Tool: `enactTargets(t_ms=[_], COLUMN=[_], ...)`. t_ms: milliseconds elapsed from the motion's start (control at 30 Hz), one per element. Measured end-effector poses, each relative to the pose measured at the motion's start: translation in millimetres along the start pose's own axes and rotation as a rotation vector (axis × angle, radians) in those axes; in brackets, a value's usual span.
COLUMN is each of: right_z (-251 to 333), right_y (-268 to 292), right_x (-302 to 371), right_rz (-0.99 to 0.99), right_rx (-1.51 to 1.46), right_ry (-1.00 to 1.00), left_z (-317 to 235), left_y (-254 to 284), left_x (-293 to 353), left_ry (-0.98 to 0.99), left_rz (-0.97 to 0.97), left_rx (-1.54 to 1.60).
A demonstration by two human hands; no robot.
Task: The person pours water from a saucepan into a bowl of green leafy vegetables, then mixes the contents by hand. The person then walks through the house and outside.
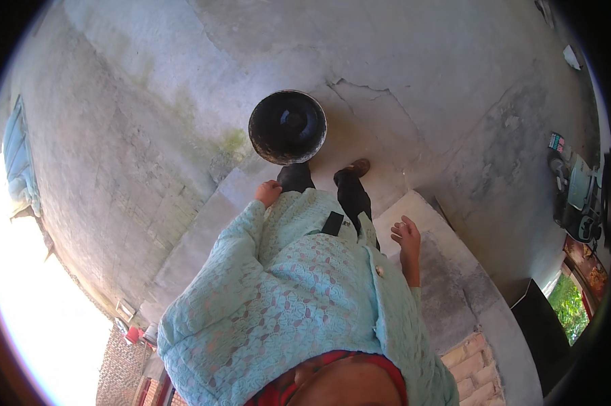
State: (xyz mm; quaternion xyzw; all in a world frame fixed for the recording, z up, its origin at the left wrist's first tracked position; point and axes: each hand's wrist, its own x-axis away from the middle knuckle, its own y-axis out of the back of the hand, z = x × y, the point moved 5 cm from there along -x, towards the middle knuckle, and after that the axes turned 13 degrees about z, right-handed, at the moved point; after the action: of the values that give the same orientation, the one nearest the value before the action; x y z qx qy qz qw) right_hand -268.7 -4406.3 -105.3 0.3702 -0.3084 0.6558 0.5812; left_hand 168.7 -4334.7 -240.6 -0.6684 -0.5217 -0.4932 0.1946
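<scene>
A round, deep black pot or basin (278,145) with a speckled outer wall is in front of my legs, its dark inside facing up and a shiny patch at its bottom. My left hand (269,193) hangs just below and left of it, apart from its rim, beside the hem of my pale turquoise knitted top (305,264). Its fingers are curled in, and nothing shows in them. Away to the right, my right hand (405,237) is held out from my side, its fingers loosely bent and apart, with nothing in it. A small black rectangular thing (332,223) shows against my front.
Cracked grey concrete (413,74) spreads ahead. A raised concrete ledge (447,271) with bricklike blocks (471,369) is at my right. A scooter-like vehicle (579,189) stands at the far right, near a dark panel (539,331). A blue sheet (21,162) hangs at the far left.
</scene>
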Motion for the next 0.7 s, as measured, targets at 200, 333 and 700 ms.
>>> enactTargets(t_ms=[200, 333, 700], right_z=[-1, 8, -29], right_y=[44, 72, 132], right_x=[-36, -36, -43], right_rz=[0.014, -0.015, -0.075], right_rx=[-0.041, -0.076, -0.2], right_ry=[-0.006, 0.06, 0.075], left_z=[-21, -31, -79], left_y=[-27, -43, -67], left_x=[19, 15, -2], left_ry=[0.031, 0.018, -0.08], left_rz=[-0.044, -0.045, 0.046], left_rx=[-0.043, -0.095, -0.323])
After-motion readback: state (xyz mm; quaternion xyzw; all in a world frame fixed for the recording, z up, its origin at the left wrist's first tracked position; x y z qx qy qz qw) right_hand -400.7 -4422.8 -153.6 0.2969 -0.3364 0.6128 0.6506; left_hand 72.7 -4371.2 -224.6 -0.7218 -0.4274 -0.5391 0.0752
